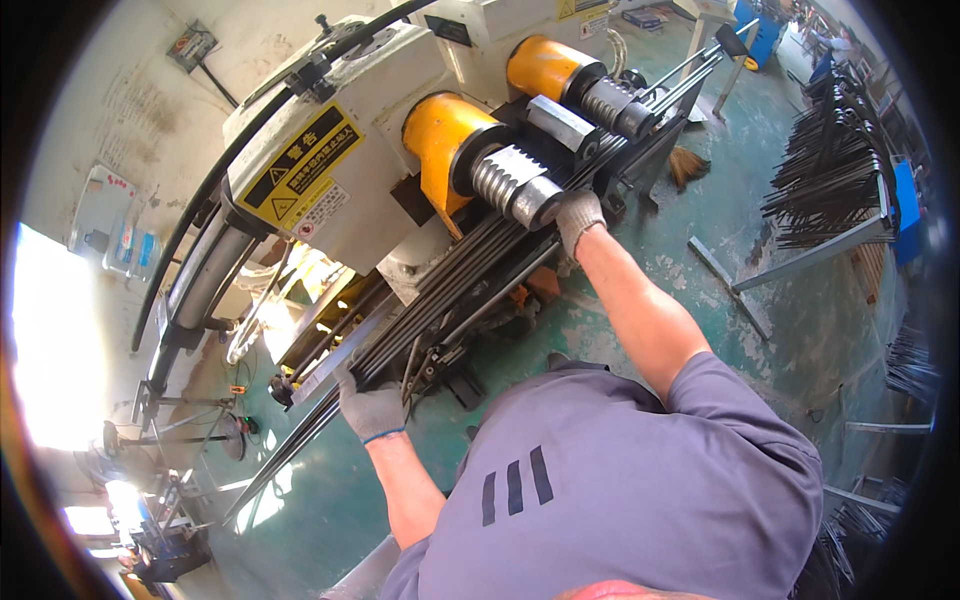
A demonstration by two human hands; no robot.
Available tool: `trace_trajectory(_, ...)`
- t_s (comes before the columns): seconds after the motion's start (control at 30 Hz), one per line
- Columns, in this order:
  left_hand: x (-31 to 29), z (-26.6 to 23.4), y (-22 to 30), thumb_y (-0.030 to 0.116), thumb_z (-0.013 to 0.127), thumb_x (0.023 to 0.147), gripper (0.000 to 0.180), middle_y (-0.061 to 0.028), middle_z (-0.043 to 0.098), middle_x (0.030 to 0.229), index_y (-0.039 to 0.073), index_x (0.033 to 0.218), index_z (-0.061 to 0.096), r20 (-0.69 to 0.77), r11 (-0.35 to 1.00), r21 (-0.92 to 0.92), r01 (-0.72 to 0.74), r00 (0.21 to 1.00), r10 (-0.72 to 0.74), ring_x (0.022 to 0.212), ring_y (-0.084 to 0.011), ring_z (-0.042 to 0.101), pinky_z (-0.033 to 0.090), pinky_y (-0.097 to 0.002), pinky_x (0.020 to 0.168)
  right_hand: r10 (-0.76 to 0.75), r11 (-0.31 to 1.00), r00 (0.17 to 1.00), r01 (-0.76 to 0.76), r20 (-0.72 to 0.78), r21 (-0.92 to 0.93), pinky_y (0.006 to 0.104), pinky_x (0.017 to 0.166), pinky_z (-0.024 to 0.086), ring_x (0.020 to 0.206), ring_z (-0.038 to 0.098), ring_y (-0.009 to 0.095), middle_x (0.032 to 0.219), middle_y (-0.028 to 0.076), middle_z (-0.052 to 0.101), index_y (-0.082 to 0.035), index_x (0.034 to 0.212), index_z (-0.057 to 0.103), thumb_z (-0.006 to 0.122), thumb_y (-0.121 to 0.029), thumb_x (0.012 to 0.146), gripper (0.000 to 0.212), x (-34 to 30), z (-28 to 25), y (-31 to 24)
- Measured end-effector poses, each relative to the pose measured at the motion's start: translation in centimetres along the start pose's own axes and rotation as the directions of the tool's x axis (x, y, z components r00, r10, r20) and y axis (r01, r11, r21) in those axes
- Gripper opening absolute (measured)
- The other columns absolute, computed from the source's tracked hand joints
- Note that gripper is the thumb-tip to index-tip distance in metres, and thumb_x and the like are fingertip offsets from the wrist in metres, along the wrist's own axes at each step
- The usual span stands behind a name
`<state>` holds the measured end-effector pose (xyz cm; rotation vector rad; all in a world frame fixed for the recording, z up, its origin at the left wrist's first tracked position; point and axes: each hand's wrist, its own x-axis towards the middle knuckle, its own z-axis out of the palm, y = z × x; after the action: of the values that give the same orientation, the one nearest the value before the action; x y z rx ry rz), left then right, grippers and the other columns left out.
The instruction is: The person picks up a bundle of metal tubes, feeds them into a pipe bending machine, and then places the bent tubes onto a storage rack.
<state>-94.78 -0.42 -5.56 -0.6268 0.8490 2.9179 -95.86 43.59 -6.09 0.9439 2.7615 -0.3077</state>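
A bundle of long dark metal rods (440,282) runs diagonally along the front of a large pale machine (345,190). My left hand (372,408), in a light knit glove with a blue cuff, is closed round the rods near their lower-left stretch. My right hand (580,218), gloved as well, is at the end of a grooved steel roller (515,185), over the line of the rods. Its fingers look curled but are mostly hidden, so what they grip does not show. An orange housing (440,140) surrounds the roller's base.
A second orange housing (550,68) with a grooved roller (617,105) sits farther right. A stack of dark rods (835,160) rests on a rack at the right. A metal bar (728,285) and a broom head (688,167) are on the green floor. A black hose (235,175) arches at left.
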Motion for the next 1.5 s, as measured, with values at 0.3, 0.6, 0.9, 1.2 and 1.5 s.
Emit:
trace_trajectory(0.3, 1.8, -2.0, 0.8, 0.028, 0.055, 0.109, 0.039, -0.0199, 0.069, 0.128, -0.006, 0.126, 0.064, -0.086, 0.991, 0.070, -0.110, 0.990, 0.116, 0.122, -0.0351, 0.065, 0.049, -0.0495, 0.114, -0.255, 0.884, 0.966, 0.218, -0.036, -0.414, 0.0300, 0.098, 0.054, 0.119, 0.069, 0.020, 0.121, 0.005, 0.075, -0.016, 0.119, 0.076, 0.074, -0.030, 0.088, 0.034, -0.9, -0.4, -0.4)
trace_trajectory(0.6, 0.6, 0.5, -3.9, 0.029, 0.057, 0.108, 0.034, -0.0153, 0.072, 0.124, 0.002, 0.125, 0.067, 0.101, 0.997, 0.075, 0.004, 0.995, -0.012, 0.119, -0.0359, 0.067, 0.049, -0.0614, 0.110, 0.098, 0.106, 0.983, 0.147, -0.158, 0.983, 0.0331, 0.082, 0.052, 0.093, 0.072, 0.030, 0.095, 0.016, 0.075, 0.000, 0.104, 0.075, 0.063, -0.015, 0.100, 0.020, 2.7, 7.2, 0.9)
trace_trajectory(0.9, 2.4, -2.0, 1.8, 0.026, 0.045, 0.112, 0.040, -0.0195, 0.069, 0.121, -0.007, 0.126, 0.065, -0.128, 0.963, 0.150, -0.225, 0.961, 0.245, 0.117, -0.0310, 0.066, 0.053, -0.0463, 0.109, 0.151, -0.207, 0.984, -0.057, 0.090, 0.977, 0.0355, 0.064, 0.045, 0.068, 0.056, 0.016, 0.078, 0.005, 0.065, 0.002, 0.103, 0.074, 0.071, -0.048, 0.098, 0.050, 0.1, 2.9, -0.4)
trace_trajectory(1.2, 1.7, 1.6, -5.8, 0.029, 0.056, 0.109, 0.039, -0.0186, 0.069, 0.131, -0.001, 0.133, 0.063, 0.078, 0.988, 0.145, -0.049, 0.996, 0.038, 0.124, -0.0348, 0.065, 0.052, -0.0552, 0.110, 0.161, -0.034, 0.986, -0.039, 0.044, 0.999, 0.0323, 0.075, 0.047, 0.076, 0.054, 0.015, 0.085, 0.003, 0.067, 0.004, 0.109, 0.074, 0.065, -0.052, 0.102, 0.058, -4.7, 1.9, 1.1)
trace_trajectory(1.5, 3.6, -0.3, -2.4, 0.021, 0.055, 0.110, 0.029, -0.0182, 0.072, 0.119, -0.003, 0.123, 0.064, -0.140, 0.977, 0.076, -0.198, 0.968, 0.207, 0.111, -0.0319, 0.070, 0.058, -0.0447, 0.102, 0.208, 0.014, 0.945, -0.262, 0.254, 0.965, 0.0353, 0.076, 0.060, 0.081, 0.074, 0.021, 0.098, 0.012, 0.077, 0.002, 0.114, 0.070, 0.067, -0.047, 0.103, 0.050, -7.5, 10.3, 14.2)
